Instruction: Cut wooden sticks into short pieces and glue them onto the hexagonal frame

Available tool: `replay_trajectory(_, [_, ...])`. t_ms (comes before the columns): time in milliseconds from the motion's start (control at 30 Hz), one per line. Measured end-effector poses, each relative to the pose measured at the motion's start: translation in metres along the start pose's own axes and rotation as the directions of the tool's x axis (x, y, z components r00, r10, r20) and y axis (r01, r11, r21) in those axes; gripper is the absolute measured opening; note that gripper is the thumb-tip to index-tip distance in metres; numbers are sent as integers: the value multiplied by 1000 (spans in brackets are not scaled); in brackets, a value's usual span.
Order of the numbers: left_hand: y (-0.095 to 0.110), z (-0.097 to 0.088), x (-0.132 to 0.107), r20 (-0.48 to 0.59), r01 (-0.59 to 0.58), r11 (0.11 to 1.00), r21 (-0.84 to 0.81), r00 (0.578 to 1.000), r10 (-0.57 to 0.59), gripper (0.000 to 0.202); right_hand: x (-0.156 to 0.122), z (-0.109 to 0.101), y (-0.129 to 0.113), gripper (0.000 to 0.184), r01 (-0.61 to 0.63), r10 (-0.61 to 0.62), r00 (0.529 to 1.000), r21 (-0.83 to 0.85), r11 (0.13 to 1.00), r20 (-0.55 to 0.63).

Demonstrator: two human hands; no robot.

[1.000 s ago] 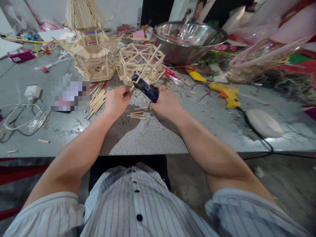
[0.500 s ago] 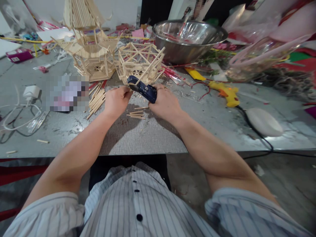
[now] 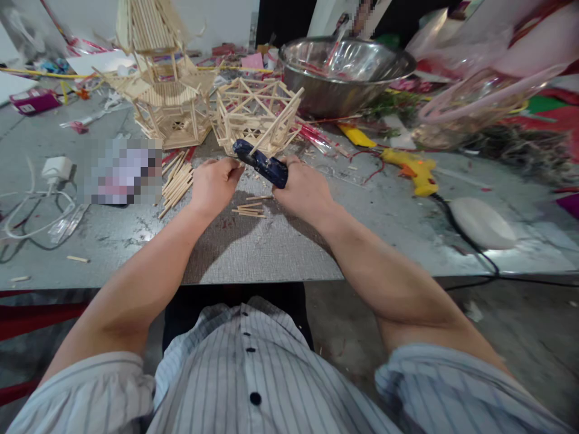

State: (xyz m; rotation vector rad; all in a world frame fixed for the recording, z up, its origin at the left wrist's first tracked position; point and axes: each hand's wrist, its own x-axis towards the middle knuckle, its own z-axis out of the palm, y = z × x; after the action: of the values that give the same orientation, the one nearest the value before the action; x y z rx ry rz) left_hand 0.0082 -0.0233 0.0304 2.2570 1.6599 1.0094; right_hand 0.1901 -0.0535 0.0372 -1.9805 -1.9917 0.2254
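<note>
While gripping a dark blue hand tool (image 3: 263,164) in the right hand (image 3: 307,181), pinching with the left hand (image 3: 215,184) just beside the tool's tip. Read the clock from the space between both hands. Wrapped round the tool's lower end with the right fingers, firmly by the look of it; pressed together with left thumb and fingertips, apparently on a slim stick (image 3: 242,164), mostly hidden. Cannot make out the gap at the tool's tip.

At twelve o'clock, close behind the tool, find an open stick frame (image 3: 256,114); at ten, a roofed stick model (image 3: 174,108); between eight and nine, a pile of loose sticks (image 3: 178,188); at six, a few short sticks (image 3: 250,211).

Could slip off the stick and nick the left fingertips, through too much force or a poor angle. Could jolt the frame and crack a joint by jerking the tool forward. Could snag the cord (image 3: 444,205) of the yellow glue gun (image 3: 418,175) at three o'clock by swinging the right arm (image 3: 384,271) wide.

Cannot read a brand on tool or gun. Far out, between nine and ten, see a purple box (image 3: 47,99) with a white label (image 3: 31,108), too small to read.
</note>
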Motion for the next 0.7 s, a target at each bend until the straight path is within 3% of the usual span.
replay_trajectory(200, [0,-2,0,20,-47,989,137,999,45,18,-3,-4,-2,52,-11,13,1000,-63,998,29])
replay_trajectory(700, [4,-4,-1,55,-28,986,163,998,19,20,-1,-9,-4,41,-24,32,997,-102,995,77])
